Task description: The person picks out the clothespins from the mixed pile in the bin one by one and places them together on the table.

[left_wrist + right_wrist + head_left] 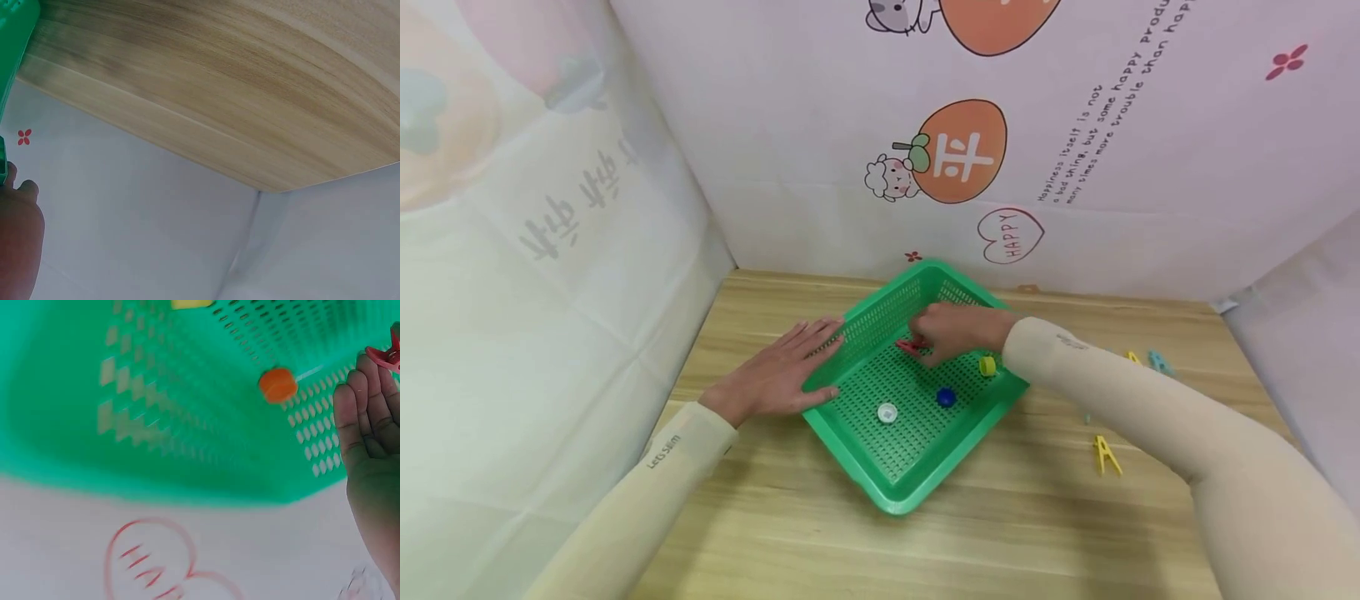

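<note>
A green plastic basket [850, 468] with perforated sides stands on the wooden table. Inside it, my right hand [951, 327] pinches a red clothespin [910, 347] by the fingertips; the right wrist view shows that red clothespin [387, 357] too. My left hand [782, 371] rests on the basket's left rim with its fingers straight; in the left wrist view only part of this hand [19, 234] shows. On the basket floor lie a white cap [887, 412], a blue cap [946, 397] and a yellow cap [987, 366]. An orange cap [278, 385] is in the basket's corner, seen from the right wrist.
To the right of the basket, partly behind my right forearm, lie a yellow clothespin [1105, 455], another yellow clothespin [1134, 357] and a teal clothespin [1160, 362]. A printed cloth wall [820, 167] rises behind the table [775, 517], and pale cloth hangs at both sides.
</note>
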`<state>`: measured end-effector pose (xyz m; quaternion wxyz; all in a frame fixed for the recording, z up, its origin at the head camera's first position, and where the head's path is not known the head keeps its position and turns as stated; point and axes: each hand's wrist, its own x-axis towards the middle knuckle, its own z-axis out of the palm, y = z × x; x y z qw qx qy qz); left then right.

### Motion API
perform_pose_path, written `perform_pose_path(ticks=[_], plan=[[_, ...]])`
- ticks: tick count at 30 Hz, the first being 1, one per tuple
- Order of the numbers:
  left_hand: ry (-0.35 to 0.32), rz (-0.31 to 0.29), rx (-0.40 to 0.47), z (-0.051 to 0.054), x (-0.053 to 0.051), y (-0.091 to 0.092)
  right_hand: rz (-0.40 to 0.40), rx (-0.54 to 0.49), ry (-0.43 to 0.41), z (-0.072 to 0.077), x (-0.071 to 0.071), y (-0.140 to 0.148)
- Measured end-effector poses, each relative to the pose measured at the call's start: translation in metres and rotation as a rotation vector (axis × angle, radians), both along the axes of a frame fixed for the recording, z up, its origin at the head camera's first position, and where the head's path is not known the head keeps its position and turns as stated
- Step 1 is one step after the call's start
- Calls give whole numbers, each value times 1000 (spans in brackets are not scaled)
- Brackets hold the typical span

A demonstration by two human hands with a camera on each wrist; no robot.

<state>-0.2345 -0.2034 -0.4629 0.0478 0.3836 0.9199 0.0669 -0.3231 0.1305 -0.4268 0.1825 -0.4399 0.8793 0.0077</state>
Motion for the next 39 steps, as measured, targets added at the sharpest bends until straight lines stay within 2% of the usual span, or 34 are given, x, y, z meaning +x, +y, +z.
perform_pose_path(ticks=[4,13,17,22,27,39], plan=[[1,-7,-3,3,0,1,-26,-71,24,15,7,27],[-14,-7,11,2,1,-1,-90,-126,69,49,29,85],[-23,0,8,1,1,-2,-167,-142,104,61,41,116],[-21,-3,6,2,2,-1,-304,-156,130,69,65,156],[-26,-6,17,1,1,-1,-396,-165,141,66,87,191],[-26,-10,14,2,2,0,-549,-168,227,37,133,258]])
